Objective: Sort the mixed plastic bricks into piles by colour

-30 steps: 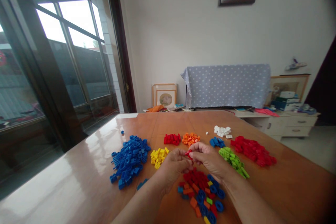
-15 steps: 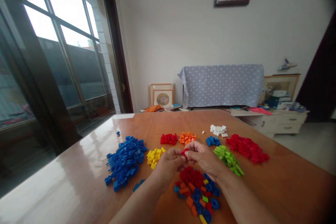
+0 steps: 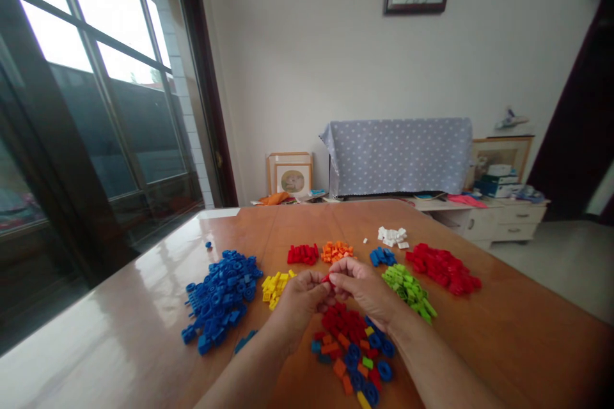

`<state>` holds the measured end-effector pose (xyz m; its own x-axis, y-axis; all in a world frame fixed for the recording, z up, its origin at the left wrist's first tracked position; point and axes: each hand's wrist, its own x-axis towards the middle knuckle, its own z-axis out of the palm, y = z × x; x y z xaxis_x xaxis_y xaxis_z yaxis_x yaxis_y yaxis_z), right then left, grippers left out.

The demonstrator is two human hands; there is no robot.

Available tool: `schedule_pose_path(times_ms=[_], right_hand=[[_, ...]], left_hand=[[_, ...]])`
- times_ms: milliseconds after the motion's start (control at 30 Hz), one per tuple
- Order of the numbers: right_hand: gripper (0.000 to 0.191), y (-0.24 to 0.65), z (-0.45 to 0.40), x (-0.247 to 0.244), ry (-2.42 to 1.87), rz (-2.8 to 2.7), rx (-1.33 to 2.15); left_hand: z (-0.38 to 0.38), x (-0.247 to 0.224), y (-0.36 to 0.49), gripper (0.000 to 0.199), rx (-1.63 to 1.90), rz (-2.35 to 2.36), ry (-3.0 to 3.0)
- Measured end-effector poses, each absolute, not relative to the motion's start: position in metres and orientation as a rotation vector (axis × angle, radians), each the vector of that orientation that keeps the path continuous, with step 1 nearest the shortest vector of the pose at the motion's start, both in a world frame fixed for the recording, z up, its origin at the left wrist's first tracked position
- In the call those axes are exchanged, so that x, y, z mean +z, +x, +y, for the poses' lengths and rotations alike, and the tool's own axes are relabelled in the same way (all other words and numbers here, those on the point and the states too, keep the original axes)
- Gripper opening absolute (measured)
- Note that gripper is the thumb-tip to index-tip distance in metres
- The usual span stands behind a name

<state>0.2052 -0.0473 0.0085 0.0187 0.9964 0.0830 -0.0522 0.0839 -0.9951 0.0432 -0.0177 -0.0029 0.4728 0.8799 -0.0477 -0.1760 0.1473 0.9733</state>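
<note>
My left hand (image 3: 306, 297) and my right hand (image 3: 362, 286) meet above the middle of the table, fingertips pinched together on a small red piece (image 3: 328, 278) that they mostly cover. Just below them lies a mixed pile, with red bricks (image 3: 343, 321) at its top and blue round pieces (image 3: 384, 370), orange, green and yellow ones lower down. Yellow bricks (image 3: 274, 289) sit beside my left hand. Beyond the hands are a red group (image 3: 302, 254) and an orange group (image 3: 337, 251). Green pieces (image 3: 409, 291) lie right of my right hand.
A large blue pile (image 3: 223, 297) spreads over the left of the wooden table (image 3: 144, 332). Toward the right are small blue bricks (image 3: 382, 256), white pieces (image 3: 392, 236) and a red pile (image 3: 444, 267). A cloth-covered object (image 3: 400, 156) stands behind the table.
The whole view has shifted slightly, so the table and piles appear a little further left. Both hands stay together on the red piece, which now shows less between the fingertips.
</note>
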Motion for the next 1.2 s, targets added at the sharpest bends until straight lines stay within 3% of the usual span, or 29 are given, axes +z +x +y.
schedule_pose_path(times_ms=[400,700,967,1200], right_hand=[[0.021,0.210,-0.046,0.005,-1.108,-1.215,1.179],[0.025,0.209,-0.046,0.002,-1.102,-1.289,1.198],[0.036,0.203,-0.050,0.008,-1.126,-1.239,1.143],[0.022,0.207,-0.048,0.005,-1.134,-1.257,1.166]], left_hand=[[-0.023,0.007,0.041,0.033,0.839,0.720,1.129],[-0.019,-0.002,0.043,0.028,0.821,0.751,1.092],[-0.009,-0.013,0.045,0.038,0.810,0.746,1.139],[-0.012,-0.009,0.044,0.039,0.842,0.743,1.158]])
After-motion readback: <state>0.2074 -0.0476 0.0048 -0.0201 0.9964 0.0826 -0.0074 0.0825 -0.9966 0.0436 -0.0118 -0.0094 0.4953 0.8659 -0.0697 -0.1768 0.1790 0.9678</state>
